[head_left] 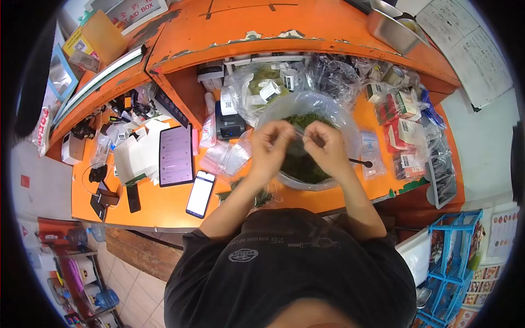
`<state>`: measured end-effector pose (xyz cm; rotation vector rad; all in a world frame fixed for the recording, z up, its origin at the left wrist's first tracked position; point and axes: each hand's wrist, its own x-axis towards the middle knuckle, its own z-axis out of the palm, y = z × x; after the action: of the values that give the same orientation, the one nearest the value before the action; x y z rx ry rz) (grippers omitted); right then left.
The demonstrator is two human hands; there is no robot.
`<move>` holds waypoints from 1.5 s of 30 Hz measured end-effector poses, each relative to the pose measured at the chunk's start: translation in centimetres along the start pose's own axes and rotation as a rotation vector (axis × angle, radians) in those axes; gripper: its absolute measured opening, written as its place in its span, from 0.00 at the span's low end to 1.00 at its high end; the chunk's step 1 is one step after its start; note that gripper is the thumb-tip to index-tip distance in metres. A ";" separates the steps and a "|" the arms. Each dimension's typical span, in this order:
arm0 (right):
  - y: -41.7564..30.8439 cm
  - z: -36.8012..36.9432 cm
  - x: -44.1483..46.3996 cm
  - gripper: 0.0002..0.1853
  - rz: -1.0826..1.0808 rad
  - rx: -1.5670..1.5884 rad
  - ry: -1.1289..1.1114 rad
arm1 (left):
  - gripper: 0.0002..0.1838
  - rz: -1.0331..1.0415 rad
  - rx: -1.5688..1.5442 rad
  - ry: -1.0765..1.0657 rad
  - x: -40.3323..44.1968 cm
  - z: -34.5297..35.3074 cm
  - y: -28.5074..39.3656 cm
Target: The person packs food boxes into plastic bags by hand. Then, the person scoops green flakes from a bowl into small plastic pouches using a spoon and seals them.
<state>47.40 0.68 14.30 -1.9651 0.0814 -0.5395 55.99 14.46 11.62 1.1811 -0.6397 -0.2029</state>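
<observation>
A large clear plastic tub (350, 128) holding green leafy flakes (301, 164) stands on the orange counter. My left hand (272, 145) and my right hand (324, 143) are raised over it, fingertips pinched and close together. Between them a thin clear plastic bag (298, 131) seems to be held by its top edge. Its lower part blends with the green contents behind it. A black spoon handle (361, 162) sticks out at the tub's right side. Flat clear bags (227, 156) lie to the left of my left hand.
Left of the tub are a phone (200, 194), a tablet (176, 155) and a black device (229, 126). Small packets (402, 134) and a grey tray (442, 180) sit at the right. An orange shelf (229, 33) overhangs the back.
</observation>
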 end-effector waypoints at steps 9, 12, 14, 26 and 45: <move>3.9 -5.1 -1.2 0.02 0.132 0.086 0.092 | 0.06 -0.517 0.411 -0.159 0.3 -14.4 -0.6; 3.3 -4.2 -0.5 0.03 0.127 0.081 0.105 | 0.12 -0.425 0.746 0.034 -1.3 -15.1 -9.4; 2.1 -3.4 -0.2 0.03 0.141 0.072 0.111 | 0.15 -0.070 1.168 0.224 -1.3 -14.9 -12.7; 1.1 -2.0 0.2 0.05 0.147 0.074 0.049 | 0.14 -0.060 -0.214 0.161 4.3 -8.7 -1.6; 1.0 -1.1 0.1 0.09 0.096 0.059 0.187 | 0.09 -0.014 0.531 0.344 2.9 -11.9 -6.3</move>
<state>47.17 -0.77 13.81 -1.8398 0.2728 -0.6535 66.13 20.10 4.28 1.6836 -0.3868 0.1709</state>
